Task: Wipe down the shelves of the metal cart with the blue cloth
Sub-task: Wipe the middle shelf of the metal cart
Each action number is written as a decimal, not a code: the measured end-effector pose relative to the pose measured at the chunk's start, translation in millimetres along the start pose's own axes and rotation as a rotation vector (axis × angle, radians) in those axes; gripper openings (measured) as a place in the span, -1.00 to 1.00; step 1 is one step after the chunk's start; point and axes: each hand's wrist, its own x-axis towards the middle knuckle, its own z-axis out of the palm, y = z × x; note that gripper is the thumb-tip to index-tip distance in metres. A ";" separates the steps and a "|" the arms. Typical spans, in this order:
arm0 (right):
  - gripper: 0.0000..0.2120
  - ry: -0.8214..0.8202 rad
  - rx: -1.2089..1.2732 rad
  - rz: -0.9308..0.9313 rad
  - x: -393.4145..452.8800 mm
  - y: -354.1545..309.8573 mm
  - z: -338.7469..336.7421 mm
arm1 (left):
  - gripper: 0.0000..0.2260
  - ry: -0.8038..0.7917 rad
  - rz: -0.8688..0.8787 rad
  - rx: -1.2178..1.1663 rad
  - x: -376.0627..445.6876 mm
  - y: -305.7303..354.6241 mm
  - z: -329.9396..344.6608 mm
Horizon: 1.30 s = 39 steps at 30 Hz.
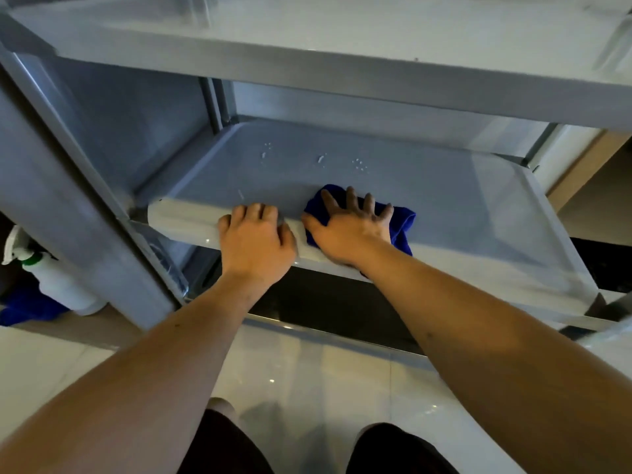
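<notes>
2 hands are working at the front lip of the metal cart's middle shelf (461, 200). The right hand (352, 227) is lying flat with fingers spread, pressing the blue cloth (403, 224) against the shelf just inside the lip, which spreads pressure for wiping. The left hand (254, 237) is curling over the front edge, fingers bent and gripping nothing loose, probably steadying the cart against the push. Several droplets (359, 164) are sitting farther back on the shelf, apart from the cloth, so that area likely needs wiping next. The top shelf (307, 35) is overhanging above.
</notes>
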 end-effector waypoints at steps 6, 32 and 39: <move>-0.25 0.044 -0.028 0.064 57.9 11.0 -0.6 | -0.60 -0.003 0.064 0.036 14.9 -0.8 6.9; -0.26 0.044 -0.036 0.130 166.1 19.6 -11.5 | -0.66 0.145 0.126 0.022 14.6 -8.8 17.3; -0.27 0.052 -0.043 0.003 83.6 -15.5 -0.6 | -0.65 0.086 0.096 -0.037 11.5 -7.6 11.6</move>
